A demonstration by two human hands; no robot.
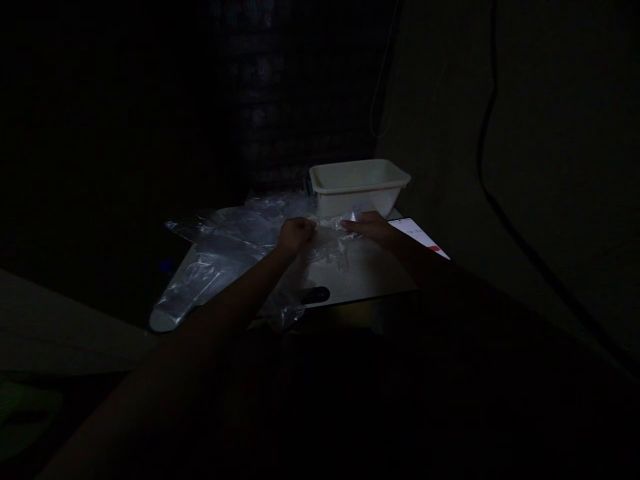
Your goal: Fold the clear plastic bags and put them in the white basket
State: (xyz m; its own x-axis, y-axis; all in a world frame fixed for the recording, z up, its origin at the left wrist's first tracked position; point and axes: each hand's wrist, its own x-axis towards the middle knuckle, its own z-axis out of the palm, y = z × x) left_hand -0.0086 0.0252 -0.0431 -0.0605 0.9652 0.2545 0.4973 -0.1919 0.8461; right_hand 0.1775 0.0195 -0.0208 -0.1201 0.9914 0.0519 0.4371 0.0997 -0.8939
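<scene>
In the dim head view, a clear plastic bag [330, 248] stretches between my two hands over a small white table [373, 272]. My left hand [296, 235] is closed, its fingertips pinching the bag's left side. On the other side, my right hand [369, 227] grips the bag between thumb and fingers. A heap of clear plastic bags [225, 250] covers the table's left part, beside and partly behind my left forearm. Just beyond my hands stands a white rectangular tub [345, 199]; its inside bottom is hidden.
A phone [417, 237] with a lit screen lies at the table's right edge, close to my right forearm. An oval handle hole [316, 295] is near the front edge. A dark cable [481, 153] runs down the wall on the right. Most surroundings are too dark to make out.
</scene>
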